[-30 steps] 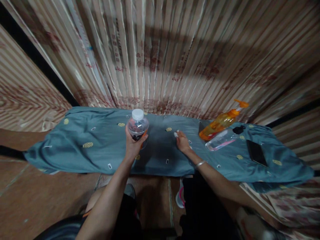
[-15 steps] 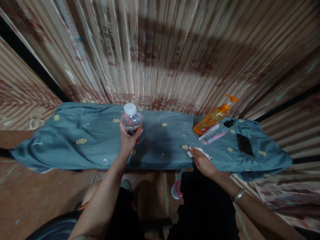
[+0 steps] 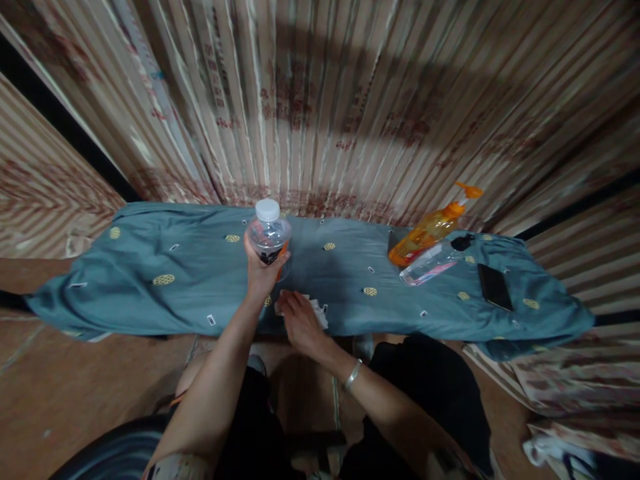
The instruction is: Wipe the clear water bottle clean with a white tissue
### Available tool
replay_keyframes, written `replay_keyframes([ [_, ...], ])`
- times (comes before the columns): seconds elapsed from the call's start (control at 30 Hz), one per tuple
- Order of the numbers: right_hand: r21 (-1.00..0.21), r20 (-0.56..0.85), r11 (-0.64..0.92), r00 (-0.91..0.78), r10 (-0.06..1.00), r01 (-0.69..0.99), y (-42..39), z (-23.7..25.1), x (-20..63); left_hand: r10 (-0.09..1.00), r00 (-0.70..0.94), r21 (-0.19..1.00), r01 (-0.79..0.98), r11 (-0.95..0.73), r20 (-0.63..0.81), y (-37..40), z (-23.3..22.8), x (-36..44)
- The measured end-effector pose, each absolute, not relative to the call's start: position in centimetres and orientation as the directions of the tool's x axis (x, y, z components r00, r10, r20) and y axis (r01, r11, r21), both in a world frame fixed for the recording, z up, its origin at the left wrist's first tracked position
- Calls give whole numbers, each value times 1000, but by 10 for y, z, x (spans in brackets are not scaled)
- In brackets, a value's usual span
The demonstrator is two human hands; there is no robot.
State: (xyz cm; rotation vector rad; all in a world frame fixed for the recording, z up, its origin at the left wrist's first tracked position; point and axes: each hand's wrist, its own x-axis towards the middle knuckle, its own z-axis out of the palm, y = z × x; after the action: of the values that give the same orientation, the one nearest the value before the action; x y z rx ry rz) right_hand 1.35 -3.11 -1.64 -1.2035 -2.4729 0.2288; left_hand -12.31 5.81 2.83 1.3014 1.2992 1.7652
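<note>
Left hand (image 3: pixel 261 275) grip wrapped round clear plastic bottle (image 3: pixel 269 235), right hand (image 3: pixel 299 319) pressing crumpled white tissue (image 3: pixel 317 309)

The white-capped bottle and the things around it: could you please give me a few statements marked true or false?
1. The left hand grips the white-capped bottle. True.
2. The right hand rests on the black phone. False: it presses a white tissue on the blue cloth.
3. The orange pump bottle stands upright. False: it lies tilted.
4. A bracelet is on the right wrist. True.
</note>
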Motion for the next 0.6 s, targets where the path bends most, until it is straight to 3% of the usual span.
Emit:
replay_keyframes([
  [0.1, -359, 236, 675, -637, 734, 644, -53, -12, 49, 845, -363, 918, 103, -383, 393, 56, 31, -122],
  [0.17, -345, 192, 635, -610, 769, 691, -60, -12, 102, 852, -356, 921, 87, -379, 384, 54, 31, -123],
  [0.37, -228, 180, 243, -204, 962, 943, -49, -12, 249, 887, -349, 951, 42, -307, 302, 49, 25, -127],
  [0.47, -221, 213, 96, -48, 976, 971, -20, -12, 259, 897, -347, 962, 85, -259, 273, 48, 22, -128],
  [0.6, -256, 219, 69, -12, 976, 964, 40, -10, 211, 897, -357, 965, 128, -229, 260, 47, 19, -130],
])
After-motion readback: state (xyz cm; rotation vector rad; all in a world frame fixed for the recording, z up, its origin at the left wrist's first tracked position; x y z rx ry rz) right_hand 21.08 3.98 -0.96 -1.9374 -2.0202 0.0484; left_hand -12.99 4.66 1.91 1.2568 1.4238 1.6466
